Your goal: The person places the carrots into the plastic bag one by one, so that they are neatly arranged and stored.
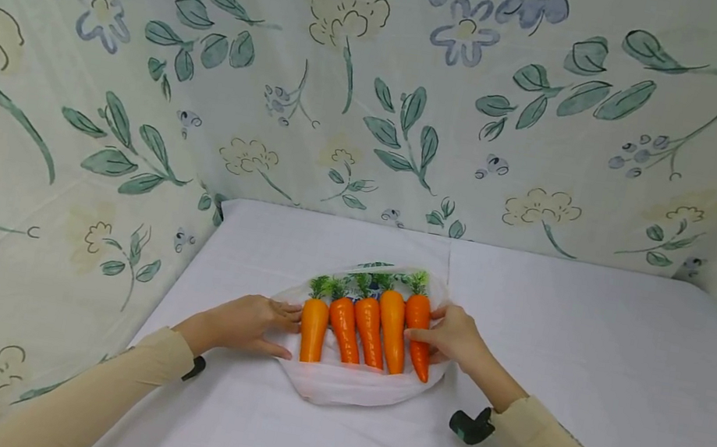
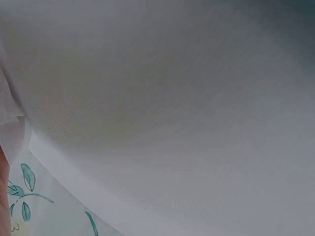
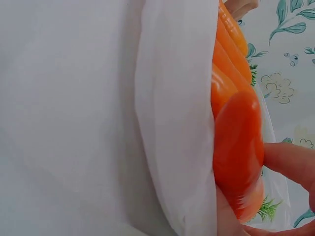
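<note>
Several orange carrots [image 1: 367,332] with green tufts lie side by side on a thin white bag [image 1: 345,387], whose near edge folds up over their tips. My right hand [image 1: 456,339] pinches the rightmost carrot [image 1: 418,314] between thumb and fingers; in the right wrist view that carrot [image 3: 238,142] shows large beside the bag's white fold [image 3: 179,113]. On the other side my left hand [image 1: 256,325] lies with fingers extended and thumb spread, fingertips right at the leftmost carrot [image 1: 313,327]. The left wrist view catches only a sliver of the left hand [image 2: 4,196].
A white cloth [image 1: 560,336] covers the table under the bag. Floral fabric [image 1: 420,107] hangs behind it and at both sides. Dark wrist devices [image 1: 472,426] sit near both sleeve cuffs.
</note>
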The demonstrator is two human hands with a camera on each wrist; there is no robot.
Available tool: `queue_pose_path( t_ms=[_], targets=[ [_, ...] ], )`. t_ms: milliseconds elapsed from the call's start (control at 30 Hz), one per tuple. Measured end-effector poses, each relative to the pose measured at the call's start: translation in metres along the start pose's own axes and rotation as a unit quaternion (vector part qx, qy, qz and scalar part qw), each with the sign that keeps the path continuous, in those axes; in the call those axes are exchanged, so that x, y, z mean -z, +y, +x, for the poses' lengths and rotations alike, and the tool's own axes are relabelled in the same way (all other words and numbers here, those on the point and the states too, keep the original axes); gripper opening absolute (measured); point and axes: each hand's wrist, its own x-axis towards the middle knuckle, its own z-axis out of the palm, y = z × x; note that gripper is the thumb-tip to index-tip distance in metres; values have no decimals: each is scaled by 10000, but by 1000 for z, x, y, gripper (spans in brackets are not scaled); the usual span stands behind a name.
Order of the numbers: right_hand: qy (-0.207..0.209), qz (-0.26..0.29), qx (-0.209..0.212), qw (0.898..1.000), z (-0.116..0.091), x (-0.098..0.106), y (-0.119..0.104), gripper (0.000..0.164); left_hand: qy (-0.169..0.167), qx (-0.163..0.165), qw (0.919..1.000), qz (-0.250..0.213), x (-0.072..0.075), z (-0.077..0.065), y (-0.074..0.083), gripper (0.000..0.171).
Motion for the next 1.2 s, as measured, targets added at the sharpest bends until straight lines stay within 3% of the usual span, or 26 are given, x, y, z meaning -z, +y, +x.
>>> queue_pose_path(
  t_ms=[367, 600, 1200],
  targets=[
    [-31, 171, 12, 9998, -2, -2, -1, 63, 242, -218, 9995, 1, -3, 0, -1, 57],
    [44, 268, 50, 9996, -1, -3, 1, 65, 150, -111, 9998, 49, -2, 0, -2, 59],
    [-44, -68, 170, 9998, -3, -3, 1, 75, 65, -39, 10000, 20, 1, 0, 0, 55]
  ],
)
